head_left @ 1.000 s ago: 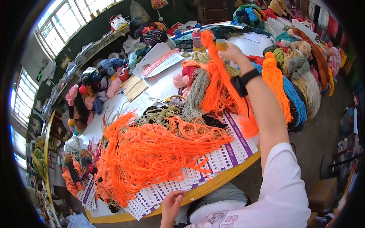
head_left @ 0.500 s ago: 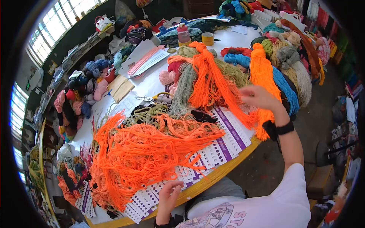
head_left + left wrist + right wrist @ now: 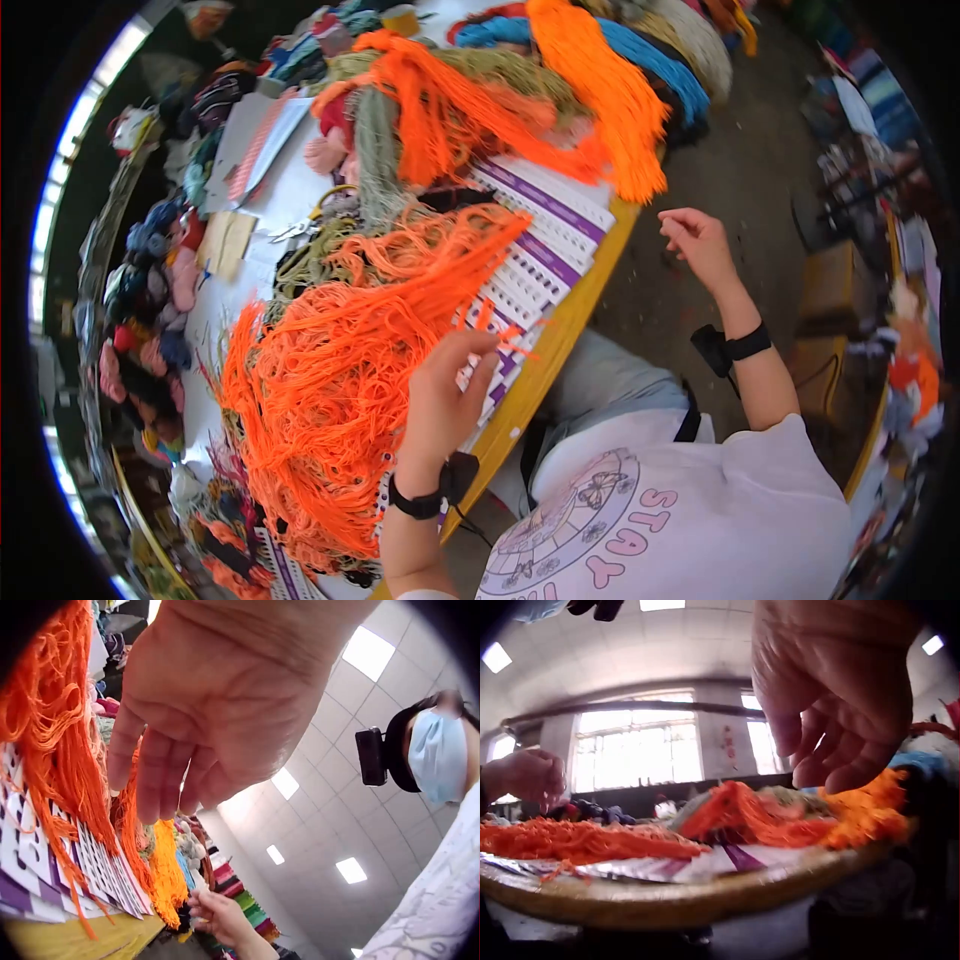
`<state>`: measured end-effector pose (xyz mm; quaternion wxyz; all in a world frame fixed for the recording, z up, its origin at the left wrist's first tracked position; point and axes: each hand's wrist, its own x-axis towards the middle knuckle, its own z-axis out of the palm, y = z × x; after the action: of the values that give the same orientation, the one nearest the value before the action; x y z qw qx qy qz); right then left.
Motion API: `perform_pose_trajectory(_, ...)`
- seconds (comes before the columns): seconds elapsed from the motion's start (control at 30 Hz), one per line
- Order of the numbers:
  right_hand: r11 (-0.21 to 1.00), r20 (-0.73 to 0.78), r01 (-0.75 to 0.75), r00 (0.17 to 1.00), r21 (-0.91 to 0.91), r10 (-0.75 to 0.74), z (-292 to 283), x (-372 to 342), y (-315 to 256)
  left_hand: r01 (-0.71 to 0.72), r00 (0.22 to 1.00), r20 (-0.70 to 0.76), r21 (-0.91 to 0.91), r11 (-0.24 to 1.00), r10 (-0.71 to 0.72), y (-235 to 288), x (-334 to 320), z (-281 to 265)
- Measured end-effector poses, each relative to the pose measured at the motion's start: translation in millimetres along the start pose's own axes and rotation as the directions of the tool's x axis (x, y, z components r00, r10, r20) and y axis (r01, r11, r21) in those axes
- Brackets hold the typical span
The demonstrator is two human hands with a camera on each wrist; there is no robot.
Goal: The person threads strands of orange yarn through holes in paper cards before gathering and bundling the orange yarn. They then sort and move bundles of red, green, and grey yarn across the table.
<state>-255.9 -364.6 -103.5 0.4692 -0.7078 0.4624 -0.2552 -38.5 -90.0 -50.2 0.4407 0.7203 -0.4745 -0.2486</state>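
Observation:
A big tangled heap of orange yarn (image 3: pixel 330 400) covers the front of the table. Over its near edge in the head view is my left hand (image 3: pixel 440 395), fingers slightly bent, with nothing in them; the left wrist view shows its palm (image 3: pixel 217 705) bare. My right hand (image 3: pixel 703 248) hangs beyond the table edge, loosely curled and empty, also in the right wrist view. Farther back lies a bright orange skein (image 3: pixel 430 100), beside a lighter orange skein (image 3: pixel 605 110) that reaches the table's edge. White and purple cards with holes (image 3: pixel 560 235) lie partly under the yarn.
The table's yellow edge (image 3: pixel 590 300) runs close in front of the body. Scissors (image 3: pixel 300 230) lie behind the heap, near a grey-green skein (image 3: pixel 378 160). Blue yarn (image 3: pixel 655 70) is at the back right, papers (image 3: pixel 255 150) at the back left. Cardboard boxes (image 3: pixel 830 285) stand on the floor.
My right hand lowered the raised orange skein onto the yarn at the back, let go and drew back past the table edge. My left hand rose towards the heap. The head view turned.

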Motion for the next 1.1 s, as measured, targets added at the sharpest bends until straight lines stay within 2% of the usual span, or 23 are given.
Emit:
perform_pose_trajectory(0.13,0.996,-0.095,-0.094,0.991,0.007,0.094,-21,-17,30,-0.126,0.989,0.081,0.058,0.990,0.121,1,23,-5)
perform_pose_trajectory(0.2,0.985,-0.075,-0.171,0.983,-0.007,0.170,-22,-17,50,-0.092,0.986,0.147,0.110,0.990,0.075,6,37,2)
perform_pose_trajectory(0.3,0.953,0.050,-0.272,0.959,-0.136,0.280,-30,2,95,-0.132,0.954,0.294,0.221,0.966,0.063,28,56,19)
perform_pose_trajectory(0.4,0.886,0.114,-0.213,0.953,-0.411,0.282,-36,43,148,-0.207,0.934,0.342,0.274,0.939,0.105,36,91,46)
perform_pose_trajectory(0.47,0.845,0.104,-0.262,0.932,-0.466,0.347,-31,68,196,-0.265,0.937,0.309,0.316,0.911,0.165,34,118,72)
perform_pose_trajectory(0.53,0.812,0.119,-0.276,0.914,-0.515,0.387,-24,93,245,-0.312,0.920,0.352,0.398,0.863,0.171,39,143,101)
perform_pose_trajectory(0.57,0.761,0.087,-0.312,0.897,-0.569,0.433,-14,102,276,-0.276,0.921,0.376,0.461,0.843,0.096,37,152,115)
perform_pose_trajectory(0.6,0.704,0.053,-0.353,0.874,-0.617,0.484,-1,107,306,-0.300,0.914,0.395,0.504,0.810,0.092,29,160,129)
perform_pose_trajectory(0.73,0.693,0.074,-0.433,0.817,-0.576,0.572,36,93,397,-0.308,0.883,0.463,0.702,0.642,-0.082,0,169,174)
perform_pose_trajectory(0.77,0.699,0.136,-0.430,0.790,-0.571,0.598,41,91,411,-0.318,0.894,0.445,0.725,0.610,-0.062,-4,168,182)
perform_pose_trajectory(0.8,0.706,0.197,-0.429,0.761,-0.564,0.619,48,90,422,-0.280,0.902,0.418,0.756,0.591,-0.107,-5,168,188)
perform_pose_trajectory(0.93,0.634,0.203,-0.538,0.651,-0.556,0.731,96,99,481,-0.314,0.907,0.411,0.806,0.501,-0.094,-16,169,194)
perform_pose_trajectory(0.97,0.639,0.235,-0.541,0.633,-0.547,0.738,111,102,497,-0.326,0.913,0.404,0.806,0.494,-0.057,-25,163,191)
perform_pose_trajectory(1.0,0.643,0.267,-0.545,0.613,-0.538,0.743,125,105,510,-0.277,0.912,0.394,0.794,0.540,-0.113,-27,158,186)
perform_pose_trajectory(1.03,0.646,0.253,-0.544,0.626,-0.535,0.737,138,108,519,-0.205,0.933,0.338,0.778,0.594,-0.122,-32,145,181)
perform_pose_trajectory(1.1,0.650,0.220,-0.543,0.653,-0.532,0.725,160,112,535,-0.164,0.944,0.301,0.785,0.597,-0.137,-38,141,184)
